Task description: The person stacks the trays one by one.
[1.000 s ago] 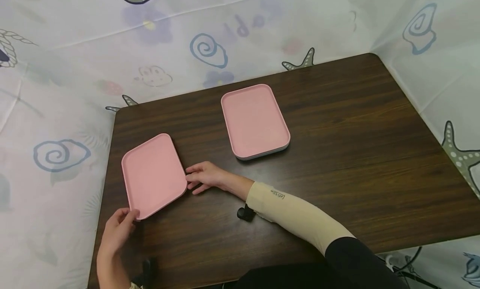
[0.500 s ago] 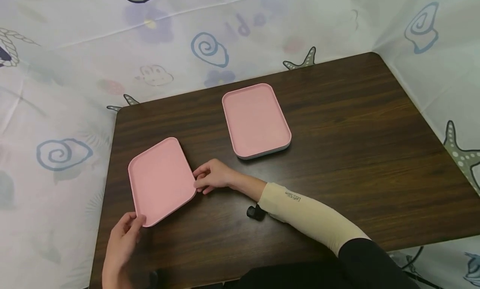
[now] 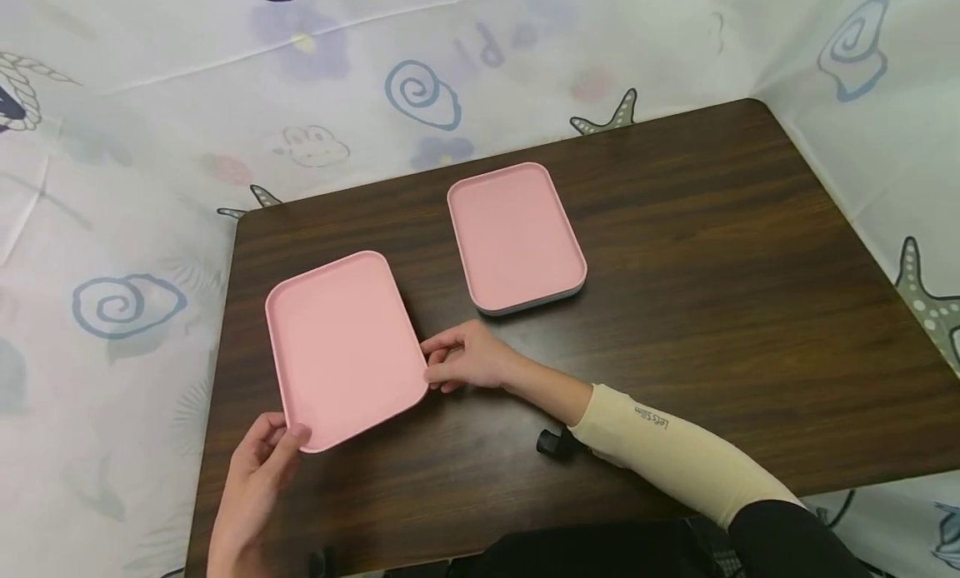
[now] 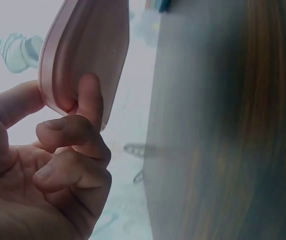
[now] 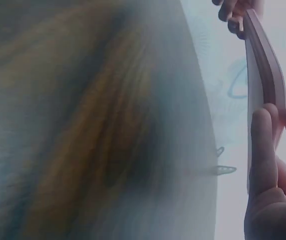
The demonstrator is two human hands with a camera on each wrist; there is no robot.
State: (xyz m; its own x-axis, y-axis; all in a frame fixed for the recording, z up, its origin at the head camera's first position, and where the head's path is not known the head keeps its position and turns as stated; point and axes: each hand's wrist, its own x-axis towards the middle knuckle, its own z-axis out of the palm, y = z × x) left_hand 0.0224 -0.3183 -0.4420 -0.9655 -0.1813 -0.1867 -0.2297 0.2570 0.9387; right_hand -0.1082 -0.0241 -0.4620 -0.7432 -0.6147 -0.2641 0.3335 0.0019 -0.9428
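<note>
A pink rectangular tray (image 3: 348, 353) with a low raised rim is held up over the left part of the table by both hands. My left hand (image 3: 258, 470) pinches its near left corner, thumb on the top and fingers beneath. At the near right corner, my right hand (image 3: 472, 360) grips the edge between thumb and fingers. The left wrist view shows the underside of the tray (image 4: 105, 55) with the left fingers (image 4: 89, 95) against it. In the right wrist view the tray (image 5: 263, 65) appears edge-on, above the table, with the right hand (image 5: 273, 185) at its rim.
A stack of similar trays (image 3: 517, 236), pink on top with a grey-blue edge below, lies at the back middle of the dark wood table (image 3: 712, 295). A patterned white cloth (image 3: 315, 78) hangs behind and beside the table.
Both hands have moved rightward with the tray, which looks larger and higher now. The right hand, earlier with spread fingers at the edge, now grips it. The stack stays put.
</note>
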